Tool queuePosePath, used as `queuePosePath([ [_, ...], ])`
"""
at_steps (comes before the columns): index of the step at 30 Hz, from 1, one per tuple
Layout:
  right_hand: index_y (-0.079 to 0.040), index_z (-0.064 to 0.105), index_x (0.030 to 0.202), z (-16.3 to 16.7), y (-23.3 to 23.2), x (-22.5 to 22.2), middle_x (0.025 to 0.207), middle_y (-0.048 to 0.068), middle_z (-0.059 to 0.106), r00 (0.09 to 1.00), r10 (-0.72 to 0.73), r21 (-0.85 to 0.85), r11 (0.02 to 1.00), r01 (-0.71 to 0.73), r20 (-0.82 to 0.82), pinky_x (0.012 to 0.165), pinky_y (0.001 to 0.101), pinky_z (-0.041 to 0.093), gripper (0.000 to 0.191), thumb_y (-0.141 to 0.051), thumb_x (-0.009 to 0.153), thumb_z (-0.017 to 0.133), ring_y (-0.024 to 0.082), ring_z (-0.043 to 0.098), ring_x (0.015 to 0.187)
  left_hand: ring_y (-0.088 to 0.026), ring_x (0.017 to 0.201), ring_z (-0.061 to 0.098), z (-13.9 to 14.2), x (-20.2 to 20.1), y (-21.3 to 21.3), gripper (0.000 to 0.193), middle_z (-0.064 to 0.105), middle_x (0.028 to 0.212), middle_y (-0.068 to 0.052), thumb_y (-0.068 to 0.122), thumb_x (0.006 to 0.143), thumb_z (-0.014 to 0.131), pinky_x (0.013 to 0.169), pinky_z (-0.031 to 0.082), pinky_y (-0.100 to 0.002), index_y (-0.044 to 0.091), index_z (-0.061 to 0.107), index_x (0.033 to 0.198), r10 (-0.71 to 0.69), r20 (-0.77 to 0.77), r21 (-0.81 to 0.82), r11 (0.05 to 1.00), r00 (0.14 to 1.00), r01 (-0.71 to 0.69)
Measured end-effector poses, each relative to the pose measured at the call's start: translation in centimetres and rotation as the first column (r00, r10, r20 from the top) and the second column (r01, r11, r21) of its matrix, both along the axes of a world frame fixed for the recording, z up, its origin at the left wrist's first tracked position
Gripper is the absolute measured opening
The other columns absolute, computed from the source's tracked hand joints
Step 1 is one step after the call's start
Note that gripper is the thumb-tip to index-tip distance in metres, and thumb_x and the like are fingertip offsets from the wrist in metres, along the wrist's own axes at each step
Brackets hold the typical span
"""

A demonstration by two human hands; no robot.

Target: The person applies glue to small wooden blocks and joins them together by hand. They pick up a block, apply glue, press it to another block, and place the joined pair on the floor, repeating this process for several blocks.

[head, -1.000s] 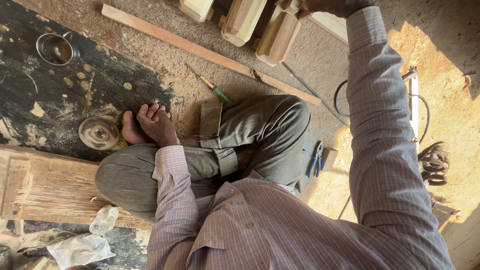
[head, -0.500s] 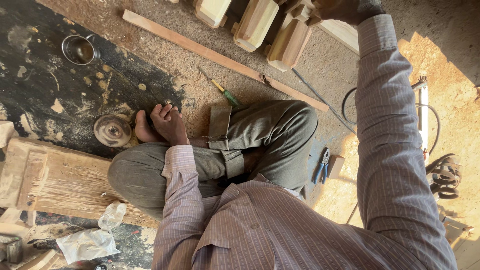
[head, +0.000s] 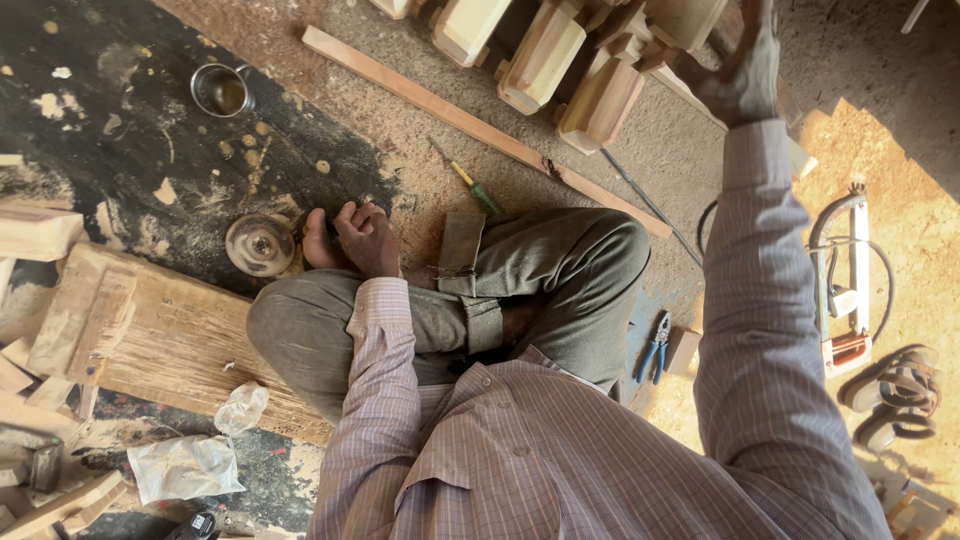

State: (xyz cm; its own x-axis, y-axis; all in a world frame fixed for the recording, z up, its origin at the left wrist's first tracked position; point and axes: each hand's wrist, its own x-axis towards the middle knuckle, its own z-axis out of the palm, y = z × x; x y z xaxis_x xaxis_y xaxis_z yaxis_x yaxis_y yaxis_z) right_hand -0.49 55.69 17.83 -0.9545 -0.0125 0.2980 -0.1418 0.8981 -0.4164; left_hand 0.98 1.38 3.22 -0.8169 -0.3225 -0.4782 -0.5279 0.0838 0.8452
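While sitting cross-legged on the sawdust-covered floor (head: 690, 150), reaches far and to the right with the right hand (head: 745, 75), now fully in view where half a second ago only the wrist showed at the frame's edge. Lies on top of the stacked wooden blocks (head: 600, 100), fingers spread and bent over a pale piece; cannot tell whether actually grasping it or only pressing on it, since the palm side is hidden.

At the left hand (head: 365, 240), no change: still rests released against the bare foot (head: 315, 245), fingers loosely curled, holding no tool. Just to the left of that foot, touching or nearly so, the round metal disc (head: 260, 245), unmoved on the dark patch of floor.

Between the knees and the blocks, the long wooden strip (head: 480, 125) and the green-handled screwdriver (head: 470, 185), both untouched. Near the right thigh, the blue pliers (head: 652, 345), also left alone.

Judging from this, all the activity sits with the far block pile; nothing near the left side in use.
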Motion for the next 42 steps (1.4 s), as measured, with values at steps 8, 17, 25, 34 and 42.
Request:
queuePosePath([
  [8,-0.001,0.019,0.170,1.1,-13.3,9.8,0.148,0.025,0.067,0.961,-0.263,-0.407,0.871,0.274,0.084,0.106,0.0476,0.063,0.093,-0.040,0.110,0.079,0.036,0.072,0.135,-0.022,0.109,0.069,3.9,2.8,-0.7,0.052,0.069,0.126,-0.016,0.023,0.101,0.067,0.086,0.061,-0.034,0.003,0.049,0.145,-0.103,-0.275,0.092,0.987,0.956,0.133],
  [17,-0.004,0.035,0.164,-4.9,-23.3,12.5,0.115,0.012,0.080,0.939,-0.230,-0.548,0.766,0.337,0.257,0.090,0.0321,0.062,0.072,-0.019,0.104,0.072,0.015,0.077,0.100,-0.018,0.111,0.070,13.1,10.9,-6.3,0.047,0.070,0.122,-0.014,0.007,0.101,0.066,0.093,0.057,-0.028,-0.002,0.049,0.144,-0.230,-0.466,0.138,0.935,0.854,0.327],
  [25,-0.008,0.043,0.159,-10.1,-22.9,13.9,0.094,0.011,0.079,0.943,-0.243,-0.236,0.926,0.296,0.228,0.073,0.0355,0.058,0.072,-0.029,0.099,0.074,0.021,0.075,0.078,-0.017,0.112,0.069,16.4,16.3,-11.3,0.047,0.068,0.123,-0.014,0.007,0.103,0.068,0.099,0.058,-0.030,-0.003,0.050,0.144,-0.173,-0.526,0.113,0.956,0.833,0.270],
  [34,-0.005,0.036,0.165,-10.2,-22.9,11.6,0.082,0.007,0.072,0.996,-0.085,-0.192,0.978,0.079,-0.025,0.060,0.0398,0.053,0.065,-0.028,0.110,0.060,0.024,0.068,0.064,-0.017,0.109,0.071,13.7,17.4,-17.6,0.045,0.072,0.118,-0.013,0.011,0.102,0.068,0.094,0.059,-0.028,-0.003,0.053,0.142,0.102,-0.517,0.071,0.995,0.850,-0.077],
  [42,-0.009,0.050,0.156,-7.5,-25.0,11.3,0.081,0.010,0.070,0.959,-0.281,0.032,0.959,0.282,-0.027,0.061,0.0506,0.049,0.049,-0.034,0.116,0.065,0.035,0.066,0.069,-0.020,0.104,0.075,12.8,17.4,-26.4,0.043,0.074,0.118,-0.014,0.010,0.100,0.067,0.080,0.062,-0.029,0.002,0.053,0.140,0.220,-0.533,-0.183,0.913,0.817,-0.365],
])
